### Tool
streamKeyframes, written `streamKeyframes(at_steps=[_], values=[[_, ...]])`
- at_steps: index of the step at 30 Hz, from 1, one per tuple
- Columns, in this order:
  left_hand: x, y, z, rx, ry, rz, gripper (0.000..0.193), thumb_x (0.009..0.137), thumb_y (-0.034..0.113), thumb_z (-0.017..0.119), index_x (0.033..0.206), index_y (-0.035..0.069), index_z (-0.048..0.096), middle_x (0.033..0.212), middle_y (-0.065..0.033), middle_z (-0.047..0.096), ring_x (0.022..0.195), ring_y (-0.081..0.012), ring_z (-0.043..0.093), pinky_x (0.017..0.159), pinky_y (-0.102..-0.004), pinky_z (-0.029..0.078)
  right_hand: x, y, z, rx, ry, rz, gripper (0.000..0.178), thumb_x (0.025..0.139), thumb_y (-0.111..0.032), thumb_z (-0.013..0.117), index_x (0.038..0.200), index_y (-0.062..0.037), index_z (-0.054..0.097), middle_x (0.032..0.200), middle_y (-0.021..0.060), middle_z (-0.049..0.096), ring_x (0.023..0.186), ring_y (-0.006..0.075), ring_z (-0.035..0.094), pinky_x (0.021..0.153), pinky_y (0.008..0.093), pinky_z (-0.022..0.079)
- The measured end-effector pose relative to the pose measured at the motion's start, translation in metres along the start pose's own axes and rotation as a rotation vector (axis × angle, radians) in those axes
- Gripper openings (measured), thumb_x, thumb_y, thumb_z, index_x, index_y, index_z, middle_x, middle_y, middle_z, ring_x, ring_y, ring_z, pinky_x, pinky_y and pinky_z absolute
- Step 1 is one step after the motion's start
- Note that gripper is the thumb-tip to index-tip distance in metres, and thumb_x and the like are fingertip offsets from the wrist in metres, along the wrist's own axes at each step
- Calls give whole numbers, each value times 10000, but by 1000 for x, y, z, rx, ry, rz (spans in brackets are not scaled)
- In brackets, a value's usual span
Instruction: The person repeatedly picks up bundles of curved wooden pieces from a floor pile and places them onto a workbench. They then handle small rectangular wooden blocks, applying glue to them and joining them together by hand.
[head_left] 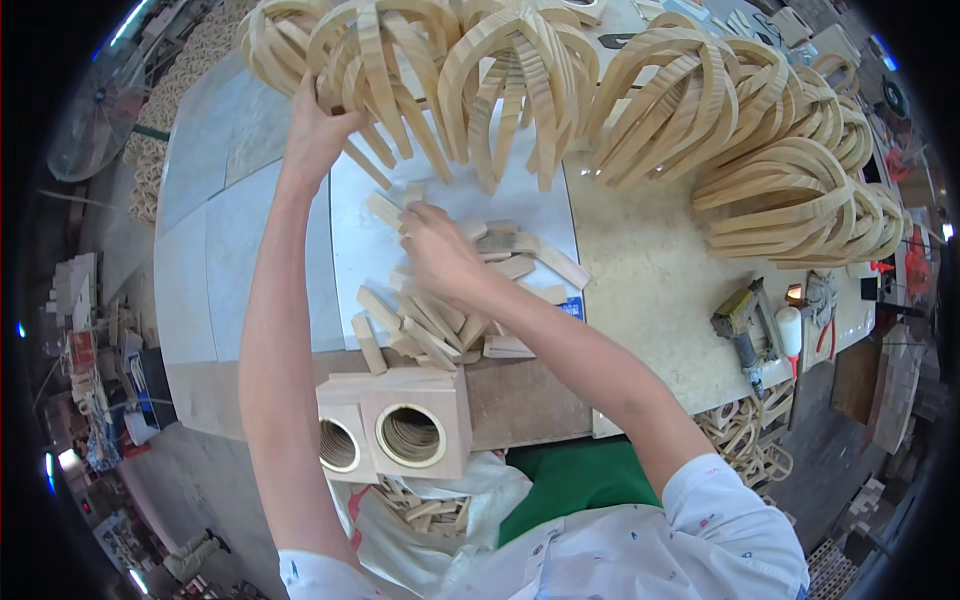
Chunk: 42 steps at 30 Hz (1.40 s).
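At the far left of the table my left hand (318,132) is closed round a leg of a curved wooden frame (375,75), one of a row of bent, cage-like frames. My right hand (438,252) reaches over a white panel (350,255), its fingers curled against a small wooden block (384,211); the fingertips are partly hidden. Below and beside that hand lies a loose heap of short wooden blocks (430,325). More pieces, some angled, such as a wooden block (562,265), lie to its right.
More bent wooden frames (790,205) curve along the table's far right side. A nail gun (742,325), a white bottle (789,332) and red-handled pliers (826,335) lie at the right. A wooden box with round holes (455,420) stands at the near edge, above a white sack (500,488) of wood pieces.
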<state>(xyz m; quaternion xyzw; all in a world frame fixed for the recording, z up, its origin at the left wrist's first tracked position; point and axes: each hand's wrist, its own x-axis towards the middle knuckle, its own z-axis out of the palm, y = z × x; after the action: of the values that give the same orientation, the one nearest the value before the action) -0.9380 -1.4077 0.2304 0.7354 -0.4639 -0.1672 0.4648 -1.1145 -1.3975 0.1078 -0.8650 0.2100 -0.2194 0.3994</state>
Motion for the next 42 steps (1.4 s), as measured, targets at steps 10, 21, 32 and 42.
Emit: streamKeyframes(at_steps=[10, 21, 32, 42], values=[[-24, 10, 8, -105, -12, -17, 648, 673, 34, 685, 1239, -28, 375, 1131, -132, 520, 1006, -190, 549, 852, -300, 446, 43, 40, 59, -410, -248, 77, 380, 826, -261, 520, 1052, 38, 585, 1202, 206, 476, 1166, 340, 409, 955, 475, 333], [-31, -1, 27, -139, 46, 133, 828, 669, 35, 727, 1355, -12, 267, 1283, -172, 407, 1159, -263, 463, 969, -372, 404, -55, 13, -35, 130, 160, 60, 341, 809, -147, 593, 1088, 43, 548, 1123, 219, 531, 1062, 368, 492, 915, 423, 394], [-128, -19, -11, 382, 164, -266, 754, 760, 273, 700, 1364, -5, 345, 1319, -249, 405, 1166, -307, 472, 963, -380, 389, -328, 2, -137, 385, 83, 671, 268, 873, -146, 560, 1067, 38, 580, 974, 176, 629, 893, 284, 617, 787, 328, 479], [-492, 110, -38, 378, 856, -371, 259, 900, 150, 556, 1027, -73, 588, 980, -87, 620, 910, -195, 597, 810, -298, 459, -436, 39, -179, 252, -175, 484, 294, 860, -183, 558, 1072, 18, 589, 953, 188, 639, 866, 301, 623, 779, 366, 484]])
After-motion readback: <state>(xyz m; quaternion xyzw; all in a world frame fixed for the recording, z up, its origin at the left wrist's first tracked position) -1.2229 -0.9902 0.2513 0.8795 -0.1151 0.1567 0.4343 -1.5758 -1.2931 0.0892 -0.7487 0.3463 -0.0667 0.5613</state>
